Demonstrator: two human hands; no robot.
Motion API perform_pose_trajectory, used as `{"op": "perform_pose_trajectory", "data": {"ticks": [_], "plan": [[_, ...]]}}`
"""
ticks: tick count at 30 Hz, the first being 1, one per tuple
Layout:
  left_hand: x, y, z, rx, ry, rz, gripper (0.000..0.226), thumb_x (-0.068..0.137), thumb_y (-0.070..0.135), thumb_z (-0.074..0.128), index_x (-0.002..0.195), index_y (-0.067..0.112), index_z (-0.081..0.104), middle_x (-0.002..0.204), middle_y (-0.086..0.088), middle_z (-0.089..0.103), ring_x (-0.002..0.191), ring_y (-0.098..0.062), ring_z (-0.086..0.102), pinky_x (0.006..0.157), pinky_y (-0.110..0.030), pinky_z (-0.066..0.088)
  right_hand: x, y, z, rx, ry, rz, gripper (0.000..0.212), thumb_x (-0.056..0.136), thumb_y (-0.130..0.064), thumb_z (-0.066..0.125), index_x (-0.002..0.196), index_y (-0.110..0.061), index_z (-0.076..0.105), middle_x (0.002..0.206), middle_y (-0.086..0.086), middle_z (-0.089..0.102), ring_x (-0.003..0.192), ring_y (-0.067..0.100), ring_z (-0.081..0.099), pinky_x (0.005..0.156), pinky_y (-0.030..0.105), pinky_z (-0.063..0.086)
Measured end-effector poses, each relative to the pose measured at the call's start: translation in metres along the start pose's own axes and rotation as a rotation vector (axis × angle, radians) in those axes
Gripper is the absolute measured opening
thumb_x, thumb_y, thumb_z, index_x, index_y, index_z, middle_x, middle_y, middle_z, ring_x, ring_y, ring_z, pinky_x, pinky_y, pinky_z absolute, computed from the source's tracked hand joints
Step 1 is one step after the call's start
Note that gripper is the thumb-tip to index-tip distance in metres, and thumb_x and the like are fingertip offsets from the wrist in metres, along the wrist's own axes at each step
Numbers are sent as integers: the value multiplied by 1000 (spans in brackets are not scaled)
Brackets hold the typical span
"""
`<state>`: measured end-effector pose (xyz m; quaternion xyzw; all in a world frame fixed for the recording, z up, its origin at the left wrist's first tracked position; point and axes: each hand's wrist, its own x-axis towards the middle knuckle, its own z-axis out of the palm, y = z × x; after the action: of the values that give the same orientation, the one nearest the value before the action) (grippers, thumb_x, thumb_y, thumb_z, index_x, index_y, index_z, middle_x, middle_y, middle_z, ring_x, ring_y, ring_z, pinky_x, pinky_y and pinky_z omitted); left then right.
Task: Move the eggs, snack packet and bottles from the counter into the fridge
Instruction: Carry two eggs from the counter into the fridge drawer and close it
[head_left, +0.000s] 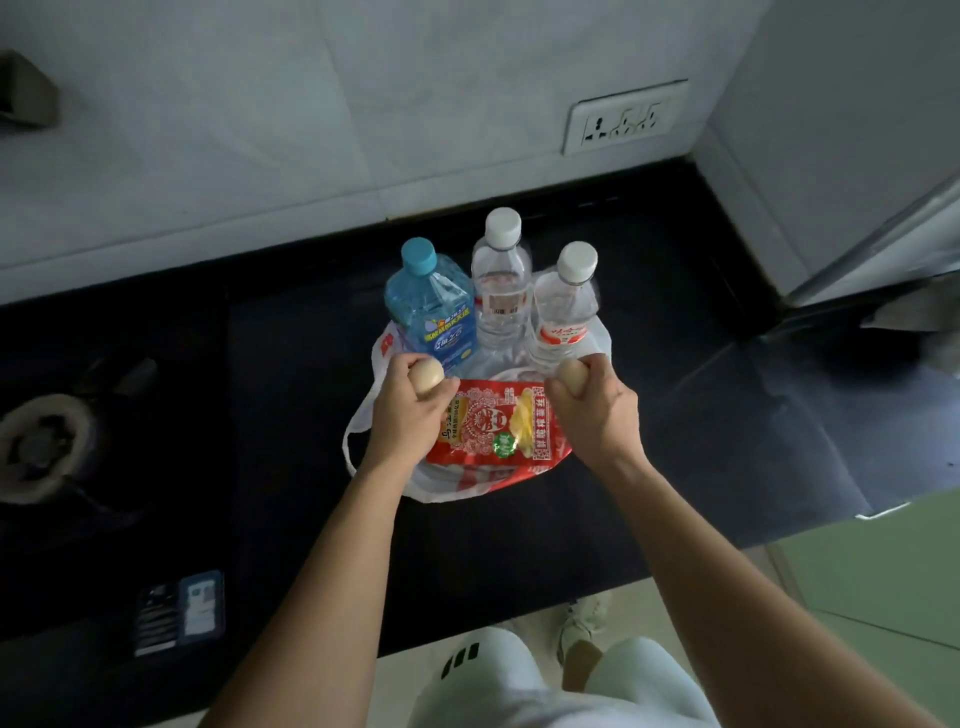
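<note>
While left hand (408, 415) grips left egg (427, 378), right hand (592, 415) right egg (571, 375), exposed ends forward.

On the counter (649, 364) I see left bottle (434, 306), middle bottle (501, 291) and right bottle (563, 312) in a row behind the packet (493, 426), which lies on a bag (447, 486).

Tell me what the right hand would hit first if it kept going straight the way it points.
Probably the clear bottle with the red label: it stands beyond the egg that the right hand grips, right in its line. Height is hard to judge from above, so it might pass over.
</note>
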<state>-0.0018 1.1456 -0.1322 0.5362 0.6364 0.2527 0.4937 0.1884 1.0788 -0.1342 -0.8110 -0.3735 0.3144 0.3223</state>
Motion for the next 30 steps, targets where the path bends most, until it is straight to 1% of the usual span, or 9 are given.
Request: {"op": "perform_pose_trajectory", "data": {"ticks": [3, 7, 8, 12, 17, 20, 23, 28, 30], "plan": [[-22, 20, 9, -31, -15, 18, 32, 87, 24, 75, 113, 23, 56, 100, 7, 62, 86, -6, 62, 71, -22, 51, -11, -16, -20, 38, 1, -73, 20, 86, -31, 67, 94, -17, 54, 86, -2, 64, 72, 14, 65, 60, 39, 60], [-54, 48, 19, -97, 19, 71, 29, 85, 22, 77, 107, 24, 59, 90, 11, 63, 79, -1, 62, 63, -15, 45, -26, -38, -52, 75, 12, -172, 17, 81, -22, 72, 90, -15, 59, 81, -3, 65, 66, 8, 62, 51, 16, 52], [-61, 56, 21, -111, 21, 94, 26, 85, 23, 77, 105, 24, 59, 89, 10, 64, 77, 0, 62, 63, -14, 45, -29, -44, -60, 89, 21, -185, 16, 80, -20, 73, 88, -15, 61, 78, -4, 65, 65, 8, 62, 50, 14, 50], [-80, 85, 28, -158, 19, 191, 20, 84, 29, 77, 95, 26, 61, 84, 8, 65, 70, 6, 62, 57, -10, 46, -40, -61, -87, 139, 63, -215, 14, 78, -25, 74, 86, -18, 65, 75, -5, 67, 68, 12, 64, 54, 20, 52], [-95, 106, 35, -133, 41, 311, 22, 85, 39, 75, 93, 22, 63, 87, 2, 67, 76, -2, 62, 62, -11, 48, -52, -68, -102, 234, 69, -246, 17, 81, -29, 74, 79, -16, 62, 72, 2, 67, 65, 16, 61, 55, 30, 53], [-99, 112, 31, -188, 77, 344, 21, 86, 34, 74, 93, 17, 64, 87, 0, 68, 77, -5, 64, 64, -13, 50, -59, -73, -104, 250, 87, -276, 15, 81, -27, 73, 80, -15, 63, 72, 0, 66, 65, 12, 61, 52, 24, 52], [-104, 115, 25, -219, 109, 364, 16, 88, 28, 73, 93, 16, 65, 82, 5, 67, 74, 1, 63, 63, -11, 48, -62, -79, -103, 236, 70, -308, 15, 83, -24, 72, 78, -14, 62, 67, -3, 63, 59, 2, 58, 48, 16, 46], [-108, 102, -2, -224, 167, 337, 12, 88, 28, 74, 90, 20, 65, 81, 6, 67, 72, 1, 63, 62, -12, 47, -65, -94, -80, 218, 13, -359, 19, 84, -25, 73, 76, -13, 60, 67, 2, 63, 56, 6, 55, 48, 20, 46], [-112, 92, -20, -257, 196, 321, 10, 87, 24, 75, 87, 22, 65, 80, 9, 67, 72, 1, 63, 62, -13, 47, -71, -101, -62, 201, -28, -386, 19, 84, -24, 72, 77, -11, 61, 64, -1, 62, 58, 6, 56, 49, 17, 45]]}}
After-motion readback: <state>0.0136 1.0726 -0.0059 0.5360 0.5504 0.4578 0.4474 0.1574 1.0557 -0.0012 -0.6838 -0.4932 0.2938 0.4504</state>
